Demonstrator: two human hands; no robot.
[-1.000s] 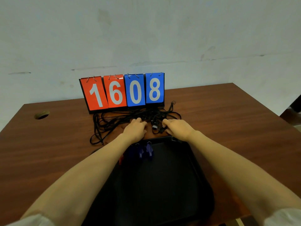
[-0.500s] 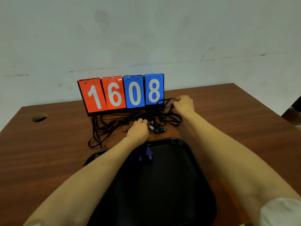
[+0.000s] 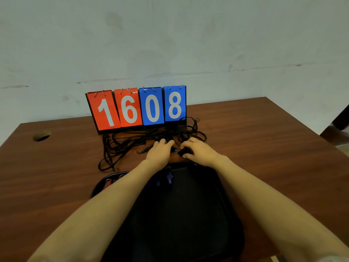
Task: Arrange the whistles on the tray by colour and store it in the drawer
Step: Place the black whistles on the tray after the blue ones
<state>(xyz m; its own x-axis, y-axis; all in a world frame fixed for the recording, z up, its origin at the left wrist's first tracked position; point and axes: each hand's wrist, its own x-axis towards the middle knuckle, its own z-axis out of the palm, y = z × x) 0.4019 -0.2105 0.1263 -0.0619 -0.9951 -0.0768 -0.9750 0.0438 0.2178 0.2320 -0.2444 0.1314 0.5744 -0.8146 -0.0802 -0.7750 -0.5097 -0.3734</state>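
A black tray (image 3: 222,201) lies on the brown table in front of me. At its far edge I see blue whistles (image 3: 168,178) and, at the far left corner, a red whistle (image 3: 108,183), partly hidden by my left arm. A tangle of black lanyard cords (image 3: 132,142) spreads beyond the tray. My left hand (image 3: 160,151) rests palm down on the cords, with a small dark whistle (image 3: 174,149) at its fingertips. My right hand (image 3: 196,151) has its fingers curled round a bunched clump of black cord (image 3: 184,151).
A flip scoreboard (image 3: 137,108) reading 1608 stands behind the cords, near the wall. A round cable hole (image 3: 41,136) sits at the table's far left. The table's right edge drops off near a dark object on the floor (image 3: 341,120).
My right hand pulled back from the far loops by the scoreboard to a spot beside my left hand, now bunching cord. My left hand stayed on the cords.
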